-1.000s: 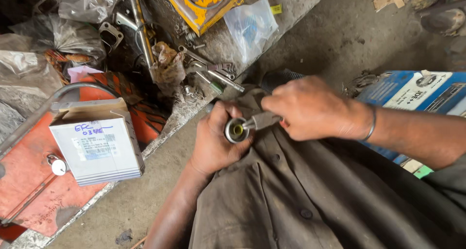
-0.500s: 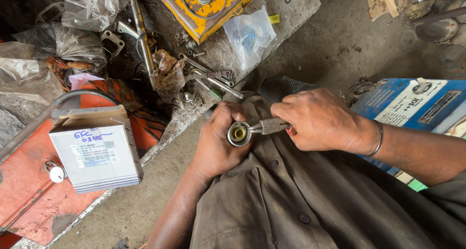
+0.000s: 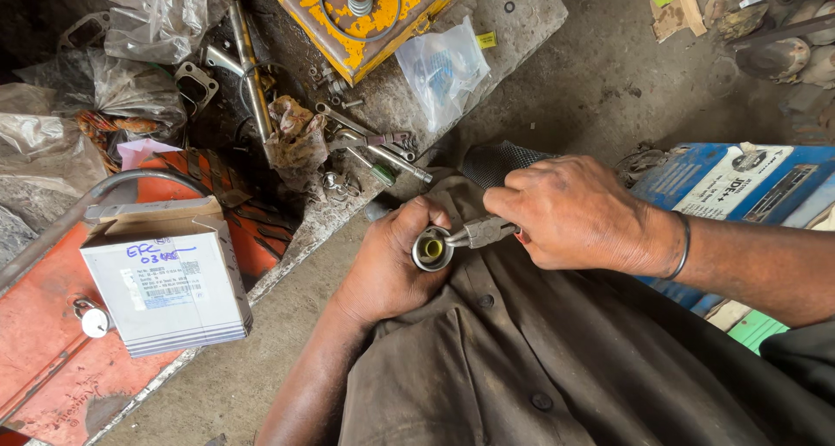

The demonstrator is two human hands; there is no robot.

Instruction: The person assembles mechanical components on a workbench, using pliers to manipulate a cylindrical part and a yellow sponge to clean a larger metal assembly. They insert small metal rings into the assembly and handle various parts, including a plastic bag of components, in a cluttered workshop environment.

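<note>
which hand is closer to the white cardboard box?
Left. The left hand, holding the small metal cylinder, sits just right of the white cardboard box across bare floor. The right hand, gripping pliers, is farther right, beyond the left hand.

A small metal cylinder (image 3: 432, 249) sits near the middle of the frame, over the brown shirt. It is short and round, with a dull silver rim, and its open end faces the camera, showing a yellowish ring inside a dark bore. A pair of pliers (image 3: 487, 232) lies almost level just to its right, grey jaws closed on the cylinder's rim, a trace of red handle showing.
</note>
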